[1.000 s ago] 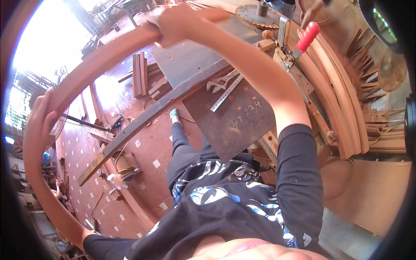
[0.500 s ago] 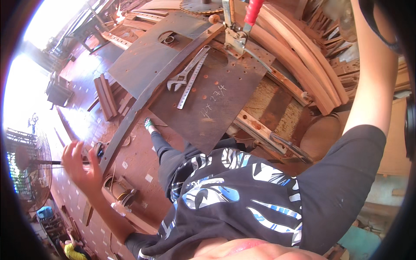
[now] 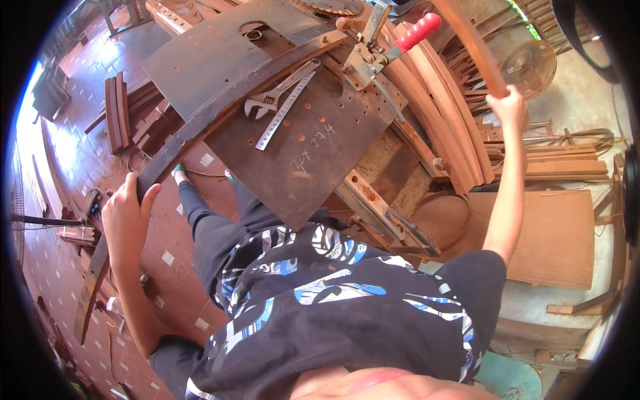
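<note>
My left hand (image 3: 125,217) is at the lower left part of a long curved dark strip (image 3: 220,115), thumb on one side and fingers on the other. Its palm side is hidden. My raised right hand (image 3: 510,108) is closed round the near end of a curved reddish wooden piece (image 3: 472,50), whose far end runs out past the top edge. The strip lies across a dark metal worktable (image 3: 293,187). An adjustable wrench (image 3: 283,87) and a steel ruler (image 3: 287,112) rest beside it. A toggle clamp (image 3: 363,63) with a red handle stands at the strip's far end.
Curved wooden pieces (image 3: 443,127) are stacked right of the table. A toothed saw blade (image 3: 333,7) shows at the top. Wood pieces (image 3: 117,113) lie on the tiled floor at left. A fan (image 3: 528,67) stands at far right, near a flat wooden board (image 3: 550,237).
My left hand has come onto the curved strip from beside it. My right arm has swung into fuller view, showing the hand with the curved wooden piece. The view has shifted right.
</note>
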Tool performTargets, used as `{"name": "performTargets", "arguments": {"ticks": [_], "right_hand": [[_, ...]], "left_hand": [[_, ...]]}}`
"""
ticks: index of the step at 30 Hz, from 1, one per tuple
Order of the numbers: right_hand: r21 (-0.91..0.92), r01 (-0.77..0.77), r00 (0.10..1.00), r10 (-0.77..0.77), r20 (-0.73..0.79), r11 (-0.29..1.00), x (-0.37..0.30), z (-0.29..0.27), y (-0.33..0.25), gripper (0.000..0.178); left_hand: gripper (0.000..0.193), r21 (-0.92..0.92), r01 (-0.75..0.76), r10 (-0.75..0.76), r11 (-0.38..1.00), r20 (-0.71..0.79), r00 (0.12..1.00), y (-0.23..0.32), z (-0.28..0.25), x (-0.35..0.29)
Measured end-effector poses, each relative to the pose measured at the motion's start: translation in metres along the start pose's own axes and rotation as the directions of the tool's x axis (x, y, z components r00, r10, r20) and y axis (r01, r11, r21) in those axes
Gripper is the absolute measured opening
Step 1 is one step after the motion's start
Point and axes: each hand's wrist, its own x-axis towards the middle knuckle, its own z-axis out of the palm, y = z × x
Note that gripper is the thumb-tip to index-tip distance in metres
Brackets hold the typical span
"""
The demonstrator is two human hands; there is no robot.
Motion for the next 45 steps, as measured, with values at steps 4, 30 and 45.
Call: {"name": "performTargets", "arguments": {"ticks": [4, 30, 45], "right_hand": [[-0.033, -0.064, 0.982, 0.069, 0.178, 0.997, -0.027, 0.023, 0.011, 0.050], [-0.027, 0.103, 0.839, -0.072, 0.540, 0.994, -0.025, 0.104, 0.000, 0.081], [0.225, 0.203, 0.790, -0.296, 0.537, 0.953, -0.030, 0.128, 0.040, 0.079]], "left_hand": [[0.054, 0.039, -0.006, 0.007, 0.999, -0.042, 0.999, -0.004, 0.001, -0.001], [0.045, -0.018, 0.040, -0.041, 0.999, -0.023, 0.999, 0.000, -0.002, 0.001], [0.044, -0.058, 0.041, -0.041, 0.997, 0.003, 0.999, -0.002, 0.000, -0.001]]}}
